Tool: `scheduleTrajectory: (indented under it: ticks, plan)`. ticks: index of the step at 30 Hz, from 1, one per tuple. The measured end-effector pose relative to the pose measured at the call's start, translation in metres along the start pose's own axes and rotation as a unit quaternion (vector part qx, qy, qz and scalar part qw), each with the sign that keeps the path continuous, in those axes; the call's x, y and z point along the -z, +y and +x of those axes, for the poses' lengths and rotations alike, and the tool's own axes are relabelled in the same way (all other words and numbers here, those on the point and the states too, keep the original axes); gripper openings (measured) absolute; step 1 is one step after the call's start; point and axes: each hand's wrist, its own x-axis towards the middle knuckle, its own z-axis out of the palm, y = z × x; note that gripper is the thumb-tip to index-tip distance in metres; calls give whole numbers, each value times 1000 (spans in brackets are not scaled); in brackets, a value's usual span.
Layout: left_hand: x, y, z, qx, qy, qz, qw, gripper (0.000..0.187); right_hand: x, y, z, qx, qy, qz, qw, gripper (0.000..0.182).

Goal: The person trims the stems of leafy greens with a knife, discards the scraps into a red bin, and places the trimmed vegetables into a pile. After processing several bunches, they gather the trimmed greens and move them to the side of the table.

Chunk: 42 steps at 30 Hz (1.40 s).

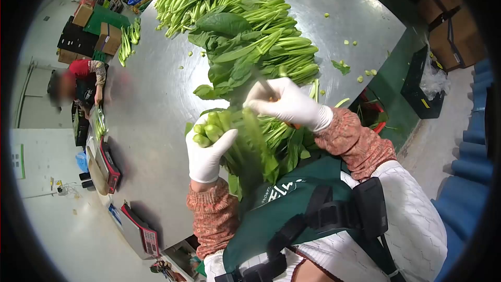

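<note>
The surface (151, 177) is shiny metal, with a big pile (261, 47) of greens on it. Small green bits (360, 79) lie beside the pile. The bunch (213, 128) is nearer to the wearer than the pile; I can't tell if its leaves touch the pile.

The left hand (207, 155) is wrapped around the bunch, with its thumb across the pale, fat stem ends. The right hand (289, 103), between the bunch and the pile, has its fingers curled around a thin tool (270, 90). The tool is blurry, but it may be a knife.

The bunch should be light. Its stems look crisp and could snap if bent hard. The leaves look soft and floppy, so they may tear, and could be slippery if wet. The fat stem ends seem the best place to hold, with a gentle squeeze.
</note>
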Motion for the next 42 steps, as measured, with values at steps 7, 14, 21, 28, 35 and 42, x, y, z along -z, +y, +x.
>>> scheduleTrajectory:
  ticks: [7, 14, 21, 28, 35, 42]
  plan:
    - [2, -10, 9, -58, 47, 129, 989, 41, 8, 14, 5, -69, -41, -61, 995, 32]
    - [18, -16, 8, -76, 93, 273, 955, 40, 15, 40, 6, -44, 16, -58, 997, 25]
    - [-12, 1, 5, 38, -79, 4, 996, 59, -23, -3, 3, 306, 13, -203, 930, 18]
    - [-1, 7, -3, -43, 49, 145, 987, 31, 82, 18, 15, 141, 243, -217, 935, 24]
    - [15, 2, -2, -97, 84, 195, 972, 26, 184, 67, 49, 15, 221, -538, 813, 33]
    - [31, 10, -13, -89, 145, 215, 962, 29, 135, -54, -8, 139, 257, -230, 928, 26]
